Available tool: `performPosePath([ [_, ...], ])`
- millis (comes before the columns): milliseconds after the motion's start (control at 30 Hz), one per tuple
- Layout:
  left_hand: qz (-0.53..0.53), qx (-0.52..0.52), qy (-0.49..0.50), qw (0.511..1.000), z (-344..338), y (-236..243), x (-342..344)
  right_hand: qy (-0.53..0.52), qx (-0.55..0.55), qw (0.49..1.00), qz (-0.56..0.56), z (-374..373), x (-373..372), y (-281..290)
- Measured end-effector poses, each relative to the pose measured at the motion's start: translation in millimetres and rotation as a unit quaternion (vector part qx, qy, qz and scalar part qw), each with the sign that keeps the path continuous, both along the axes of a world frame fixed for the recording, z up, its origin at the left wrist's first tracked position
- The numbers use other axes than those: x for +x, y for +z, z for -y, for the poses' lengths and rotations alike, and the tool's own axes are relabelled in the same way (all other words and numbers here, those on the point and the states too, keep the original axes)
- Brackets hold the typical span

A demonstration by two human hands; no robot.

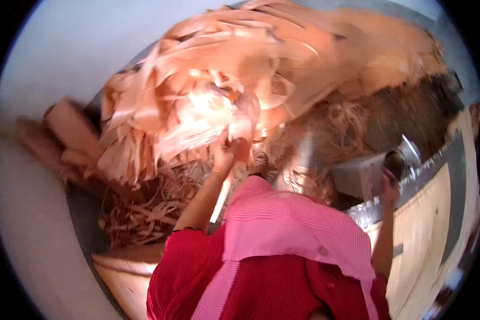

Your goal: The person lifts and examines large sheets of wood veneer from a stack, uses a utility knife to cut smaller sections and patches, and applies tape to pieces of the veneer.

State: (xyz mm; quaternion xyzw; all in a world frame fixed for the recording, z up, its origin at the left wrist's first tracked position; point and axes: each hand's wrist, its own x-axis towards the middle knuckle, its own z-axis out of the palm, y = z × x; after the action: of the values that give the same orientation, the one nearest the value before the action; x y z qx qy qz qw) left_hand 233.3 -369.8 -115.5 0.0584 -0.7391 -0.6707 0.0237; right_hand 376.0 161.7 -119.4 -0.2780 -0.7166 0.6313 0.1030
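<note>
My left hand (224, 154) reaches into the pile's near side, its fingers closed beside a small reddish-brown piece (242, 150) and a pale, shiny blurred shape (244, 114). Glare and motion blur hide what it grips. Around it spreads a large heap of thin tan sheets and strips (213, 48) that look like wood veneer. Low on the right, my right hand (390, 186) is closed at the near side of a grey metal vessel (352, 175) with a round dark opening. The vessel looks tilted on its side.
Rolled brown pieces (72, 130) lie at the far left, against a pale wall (24, 186). Loose shavings (149, 208) cover the ground at left. On the right a dark metal edge (426, 170) borders light wooden boards (421, 234). My pink apron (293, 229) fills the lower middle.
</note>
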Motion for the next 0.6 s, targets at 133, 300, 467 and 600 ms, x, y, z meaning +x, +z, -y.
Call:
performPosePath([
  [133,-0.097,-0.003,-0.081,0.992,-17.6,35.3,-81.1,0.244,0.023,0.969,0.011,205.0,-152.0,49.9],
  [300,-0.187,-0.097,-0.241,0.947,-58.5,85.5,-136.7,0.18,-0.087,0.98,0.006,297.7,-255.3,55.9],
  [467,0.101,0.168,-0.171,0.965,-31.2,-16.2,-218.2,0.14,-0.33,0.933,0.022,253.2,-266.1,74.4],
  [600,0.321,0.294,-0.266,0.86,-98.4,-7.9,-230.4,0.08,-0.296,0.951,0.051,206.7,-245.9,41.7],
])
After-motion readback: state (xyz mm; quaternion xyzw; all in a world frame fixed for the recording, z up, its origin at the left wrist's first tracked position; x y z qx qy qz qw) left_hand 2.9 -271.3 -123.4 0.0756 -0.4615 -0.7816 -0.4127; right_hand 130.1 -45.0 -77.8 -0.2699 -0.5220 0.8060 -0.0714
